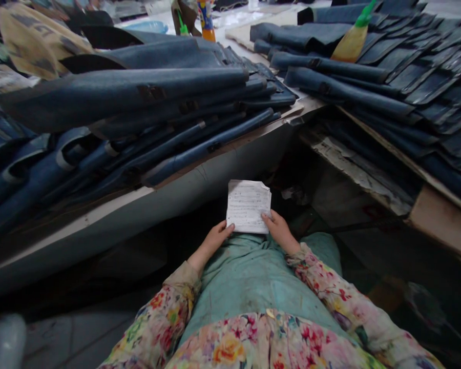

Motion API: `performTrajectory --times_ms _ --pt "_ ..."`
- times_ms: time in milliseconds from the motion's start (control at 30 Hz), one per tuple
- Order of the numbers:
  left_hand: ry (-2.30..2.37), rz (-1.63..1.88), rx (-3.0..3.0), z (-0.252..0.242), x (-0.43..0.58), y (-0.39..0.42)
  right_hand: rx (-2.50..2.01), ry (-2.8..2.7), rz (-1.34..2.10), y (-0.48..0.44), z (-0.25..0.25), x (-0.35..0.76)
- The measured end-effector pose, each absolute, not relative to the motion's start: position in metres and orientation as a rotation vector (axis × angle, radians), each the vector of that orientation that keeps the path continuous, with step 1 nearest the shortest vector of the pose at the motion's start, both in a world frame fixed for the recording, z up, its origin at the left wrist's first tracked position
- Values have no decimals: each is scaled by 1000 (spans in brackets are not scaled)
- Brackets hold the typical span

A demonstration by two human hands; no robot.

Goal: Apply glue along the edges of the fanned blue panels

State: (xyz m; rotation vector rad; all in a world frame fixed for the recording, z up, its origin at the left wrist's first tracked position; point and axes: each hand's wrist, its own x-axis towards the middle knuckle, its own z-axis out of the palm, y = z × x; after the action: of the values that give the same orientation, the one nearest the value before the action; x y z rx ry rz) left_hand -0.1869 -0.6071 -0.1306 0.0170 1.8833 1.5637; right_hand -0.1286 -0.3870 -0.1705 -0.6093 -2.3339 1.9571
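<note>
A floral shirt [249, 346] was seen nearest the camera. Past the green cloth [261, 279], the paper [249, 204] was held midway, its near left corner pinched by the left hand [218, 236], its right edge by the right hand [279, 229], neither being nearer.

Looks like a crowded workroom, with a long worktop [84, 220] slanting from the lower left of the frame toward upper centre, above a smooth, pale panel [230, 166]. Shows at right a second worktop [443, 220], brown at its near end, with a rough, peeling ledge [359, 166] below. Brightens over a white surface [234, 28] at top centre, yet sinks into deep shadow beneath both worktops, with dim grey floor [84, 333] at lower left.
</note>
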Motion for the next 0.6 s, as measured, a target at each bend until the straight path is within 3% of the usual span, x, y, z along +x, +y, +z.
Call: performTrajectory --times_ms 400,600 --pt "1977 1581 -120 -138 -183 -597 -711 -2283 2129 -386 -163 -124" --pt "2010 1517 -172 -138 -188 -590 -607 -2376 2059 -391 -167 -118"
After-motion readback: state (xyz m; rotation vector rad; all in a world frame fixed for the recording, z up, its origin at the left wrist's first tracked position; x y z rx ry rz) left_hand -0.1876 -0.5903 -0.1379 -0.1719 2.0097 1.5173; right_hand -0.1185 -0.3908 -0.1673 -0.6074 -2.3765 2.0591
